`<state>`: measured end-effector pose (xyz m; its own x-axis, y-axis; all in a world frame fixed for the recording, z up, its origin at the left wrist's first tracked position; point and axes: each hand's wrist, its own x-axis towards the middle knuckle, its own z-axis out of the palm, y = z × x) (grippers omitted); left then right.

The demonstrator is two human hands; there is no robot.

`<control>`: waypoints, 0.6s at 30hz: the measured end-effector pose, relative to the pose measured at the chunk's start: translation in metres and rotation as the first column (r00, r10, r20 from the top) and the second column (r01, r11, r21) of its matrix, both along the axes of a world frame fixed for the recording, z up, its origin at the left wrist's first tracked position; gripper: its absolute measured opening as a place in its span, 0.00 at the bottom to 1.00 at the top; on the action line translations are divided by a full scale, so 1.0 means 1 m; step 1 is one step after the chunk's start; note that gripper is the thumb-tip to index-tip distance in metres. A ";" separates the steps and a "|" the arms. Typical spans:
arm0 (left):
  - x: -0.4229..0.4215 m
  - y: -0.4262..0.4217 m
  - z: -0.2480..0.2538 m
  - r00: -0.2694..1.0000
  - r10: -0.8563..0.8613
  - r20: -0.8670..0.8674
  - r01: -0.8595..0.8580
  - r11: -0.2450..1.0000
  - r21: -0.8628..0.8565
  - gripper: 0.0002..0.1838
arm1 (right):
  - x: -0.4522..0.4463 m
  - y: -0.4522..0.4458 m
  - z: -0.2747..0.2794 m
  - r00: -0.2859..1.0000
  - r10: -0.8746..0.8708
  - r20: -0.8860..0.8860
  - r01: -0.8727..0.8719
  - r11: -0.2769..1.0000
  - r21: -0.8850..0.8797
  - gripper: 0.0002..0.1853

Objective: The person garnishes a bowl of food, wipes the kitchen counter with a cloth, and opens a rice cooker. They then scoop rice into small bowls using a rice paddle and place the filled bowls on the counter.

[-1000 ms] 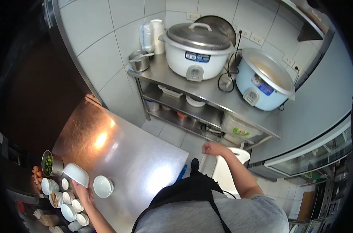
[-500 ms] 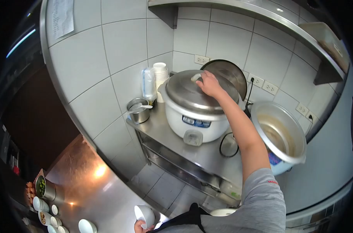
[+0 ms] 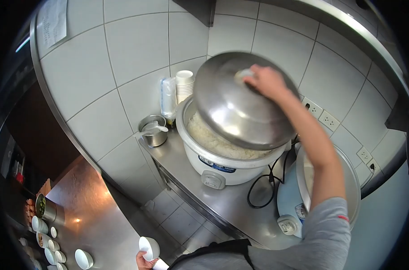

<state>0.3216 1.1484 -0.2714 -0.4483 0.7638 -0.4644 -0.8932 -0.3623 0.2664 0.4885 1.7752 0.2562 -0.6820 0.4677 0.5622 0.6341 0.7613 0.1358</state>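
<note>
My right hand [image 3: 268, 82] is closed on the pale knob of a large metal lid [image 3: 233, 105], which is tilted up above a white rice cooker [image 3: 193, 155]. White cooked rice [image 3: 211, 138] shows along the cooker's near side; the lid hides the rest. Low at the bottom edge, my left hand [image 3: 143, 261] grips a white bowl [image 3: 149, 248] by its lower side, over the edge of the steel counter. The inside of the bowl, as far as it shows, holds nothing.
A second cooker [image 3: 287, 198] stands at right, its cord [image 3: 260, 204] looped on the steel table. A metal pot with a ladle-like utensil [image 3: 154, 135] and stacked white cups [image 3: 184, 85] stand at left. On the counter [image 3: 94, 216] are several bowls [image 3: 84, 259].
My right hand has raised the lid off the cooker and tilted it, uncovering the rice. The view has shifted. My left hand still holds the bowl.
</note>
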 end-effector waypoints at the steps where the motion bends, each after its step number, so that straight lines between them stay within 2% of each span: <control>1: 0.001 0.003 0.012 1.000 0.004 0.028 -0.005 1.000 0.013 0.28 | 0.019 0.003 0.015 0.999 -0.019 -0.034 0.020 0.999 0.030 0.25; 2: 0.000 0.009 0.025 0.998 0.008 0.055 -0.010 1.000 0.029 0.27 | 0.041 0.009 0.030 0.997 -0.037 -0.071 0.041 0.997 0.062 0.24; 3: 0.009 0.023 0.040 0.985 0.166 0.046 -0.163 0.985 -0.062 0.28 | 0.067 0.010 0.041 0.995 -0.071 -0.068 0.076 0.994 0.083 0.23; 6: 0.018 0.042 0.083 0.984 0.169 0.062 -0.163 0.982 -0.094 0.29 | 0.159 -0.001 0.048 0.985 -0.160 -0.059 0.163 0.985 0.055 0.21; 8: 0.011 0.039 0.068 0.994 0.107 -0.006 -0.107 0.994 0.035 0.27 | 0.213 -0.024 0.037 0.934 -0.357 -0.008 0.356 0.932 -0.062 0.21; 9: 0.002 0.041 0.060 0.995 0.097 -0.022 -0.095 0.993 0.075 0.27 | 0.241 -0.032 0.025 0.928 -0.373 -0.008 0.373 0.928 -0.024 0.21; 10: -0.004 0.045 0.049 0.996 0.086 -0.037 -0.081 0.990 0.112 0.26 | 0.269 -0.034 0.012 0.887 -0.462 0.015 0.462 0.885 -0.063 0.21; 11: -0.007 0.059 0.049 0.988 0.100 -0.119 -0.085 0.988 0.127 0.28 | 0.295 -0.038 -0.001 0.849 -0.527 0.045 0.529 0.846 -0.075 0.21; 12: -0.010 0.087 0.069 0.871 0.134 -0.472 -0.110 0.991 0.077 0.36 | 0.318 -0.042 -0.013 0.805 -0.588 0.074 0.593 0.801 -0.083 0.22; 13: -0.015 0.120 0.091 0.488 0.079 -0.869 -0.244 0.968 -0.049 0.46 | 0.339 -0.044 -0.027 0.809 -0.585 0.055 0.588 0.805 -0.079 0.22; 14: -0.021 0.152 0.112 0.340 0.150 -0.928 -0.301 0.953 0.043 0.58 | 0.355 -0.045 -0.041 0.813 -0.581 0.036 0.582 0.810 -0.074 0.23; 15: -0.035 0.179 0.124 0.401 0.151 -0.904 -0.208 0.976 0.071 0.51 | 0.364 -0.048 -0.050 0.808 -0.588 0.038 0.589 0.805 -0.071 0.23; 16: -0.050 0.205 0.137 0.894 0.113 -0.434 0.073 0.918 0.390 0.44 | 0.371 -0.050 -0.059 0.803 -0.595 0.039 0.596 0.800 -0.069 0.22; 17: -0.063 0.231 0.154 0.994 -0.080 -0.076 0.109 0.800 0.590 0.38 | 0.376 -0.053 -0.065 0.796 -0.604 0.041 0.605 0.793 -0.066 0.22; 18: -0.071 0.254 0.165 0.971 -0.232 0.052 0.136 0.721 0.680 0.34 | 0.378 -0.056 -0.069 0.771 -0.635 0.039 0.636 0.767 -0.087 0.23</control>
<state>0.2503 1.4024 -0.1061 -0.2415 0.9578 0.1560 -0.9687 -0.2283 -0.0977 0.8666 1.7192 0.1869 -0.2142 0.8437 0.4923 0.9766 0.1936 0.0932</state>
